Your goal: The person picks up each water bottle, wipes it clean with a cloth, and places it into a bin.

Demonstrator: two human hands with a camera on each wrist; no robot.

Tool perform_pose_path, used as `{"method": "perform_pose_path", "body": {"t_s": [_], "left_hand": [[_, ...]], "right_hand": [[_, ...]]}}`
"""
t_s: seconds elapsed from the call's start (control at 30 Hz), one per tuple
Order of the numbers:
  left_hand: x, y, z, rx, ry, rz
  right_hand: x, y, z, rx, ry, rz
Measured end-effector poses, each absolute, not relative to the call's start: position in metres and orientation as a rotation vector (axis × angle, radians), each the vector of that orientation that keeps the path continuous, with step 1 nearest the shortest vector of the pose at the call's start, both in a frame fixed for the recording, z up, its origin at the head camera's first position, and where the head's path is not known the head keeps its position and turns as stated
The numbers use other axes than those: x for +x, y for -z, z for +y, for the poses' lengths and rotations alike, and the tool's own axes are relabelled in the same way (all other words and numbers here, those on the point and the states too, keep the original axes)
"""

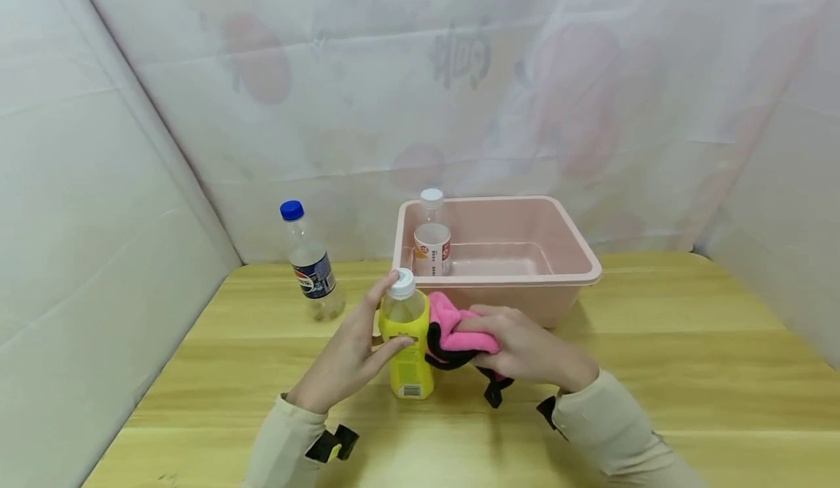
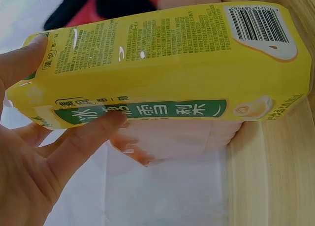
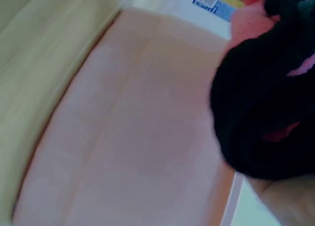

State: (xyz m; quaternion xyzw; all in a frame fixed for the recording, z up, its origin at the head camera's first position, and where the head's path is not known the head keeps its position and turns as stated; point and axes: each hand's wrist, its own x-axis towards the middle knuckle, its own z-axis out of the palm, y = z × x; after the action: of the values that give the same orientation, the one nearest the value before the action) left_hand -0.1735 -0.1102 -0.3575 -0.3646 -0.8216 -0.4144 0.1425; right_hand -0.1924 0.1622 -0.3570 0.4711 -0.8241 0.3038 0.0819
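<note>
Both my left hand (image 1: 354, 353) and right hand (image 1: 521, 346) have clamped fingers, round yellow bottle (image 1: 412, 368) and pink cloth (image 1: 469, 341) respectively; the basin (image 1: 512, 281) stands beyond them.

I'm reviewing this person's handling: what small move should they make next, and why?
Probably draw the pink cloth gently down the side of the yellow bottle. The right grip holds the bunched cloth right beside the bottle, and the left grip holds the bottle roughly upright, which should steady it against the rubbing.
</note>
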Motion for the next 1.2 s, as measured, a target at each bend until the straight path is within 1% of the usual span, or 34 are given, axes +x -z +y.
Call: {"method": "perform_pose_path", "body": {"t_s": [0.37, 0.57, 0.7, 0.97, 1.2], "left_hand": [[-0.173, 0.359, -0.110, -1.063, 1.213, -2.354], [-0.173, 0.359, -0.111, -1.048, 1.140, -2.336], [-0.174, 0.360, -0.111, -1.057, 1.152, -2.338], [-0.175, 0.359, -0.108, -1.055, 1.115, -2.321], [-0.173, 0.359, -0.110, -1.032, 1.164, -2.339]], "right_hand": [[-0.190, 0.377, 0.153, 1.306, -0.757, -2.965], [-0.189, 0.381, 0.150, 1.268, -0.662, -3.035], [-0.189, 0.379, 0.152, 1.296, -0.600, -2.989], [-0.188, 0.364, 0.160, 1.354, -0.657, -2.757], [-0.188, 0.353, 0.163, 1.343, -0.861, -2.384]]}}
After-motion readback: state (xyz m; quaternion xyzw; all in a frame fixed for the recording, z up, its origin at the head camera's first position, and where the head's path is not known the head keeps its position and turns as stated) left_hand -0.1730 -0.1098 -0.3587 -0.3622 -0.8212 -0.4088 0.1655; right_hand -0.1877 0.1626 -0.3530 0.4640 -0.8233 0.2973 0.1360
